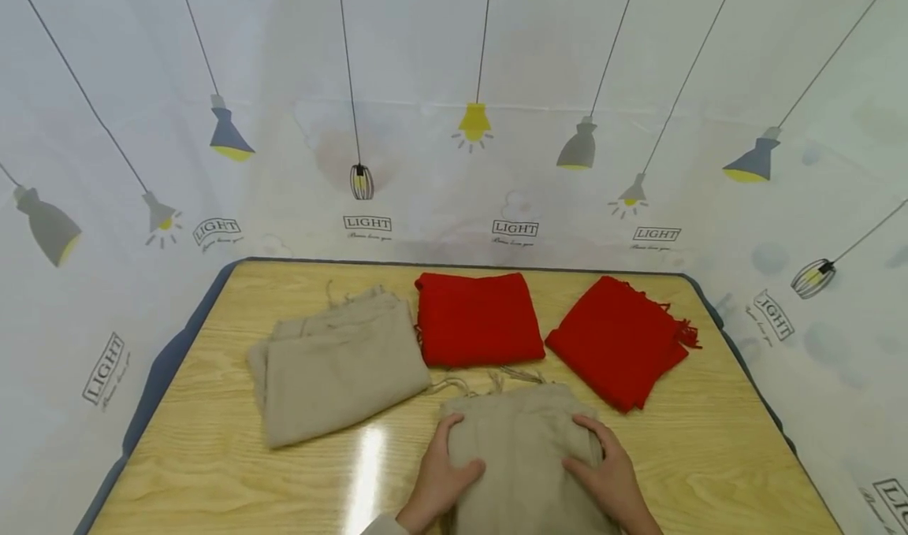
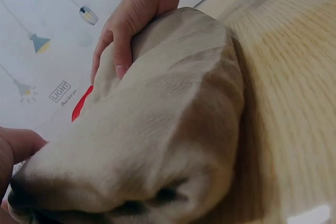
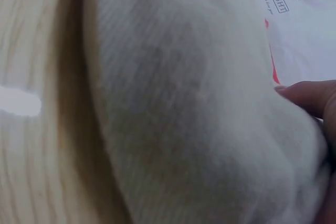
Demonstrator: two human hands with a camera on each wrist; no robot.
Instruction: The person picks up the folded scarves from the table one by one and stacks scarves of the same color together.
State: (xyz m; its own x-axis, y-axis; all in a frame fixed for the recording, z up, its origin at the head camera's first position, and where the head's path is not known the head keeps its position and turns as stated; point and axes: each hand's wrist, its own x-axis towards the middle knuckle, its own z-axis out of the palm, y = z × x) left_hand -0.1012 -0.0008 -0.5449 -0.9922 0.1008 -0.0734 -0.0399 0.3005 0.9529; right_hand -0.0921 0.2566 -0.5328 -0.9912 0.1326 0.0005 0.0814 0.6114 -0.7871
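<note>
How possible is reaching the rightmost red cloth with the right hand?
Probably yes: the right hand must first release the nearer beige cloth, but only bare tabletop separates it from that red cloth.

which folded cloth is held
The nearer beige cloth, gripped by the left hand and right hand; the farther beige cloth, left red cloth and right red cloth lie untouched.

Two beige cloths [image 1: 340,373] [image 1: 521,460], two red cloths [image 1: 478,320] [image 1: 617,342]

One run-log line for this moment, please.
left hand: grips near beige cloth | right hand: grips its opposite side | on table: left beige cloth, middle red cloth, right red cloth
</note>
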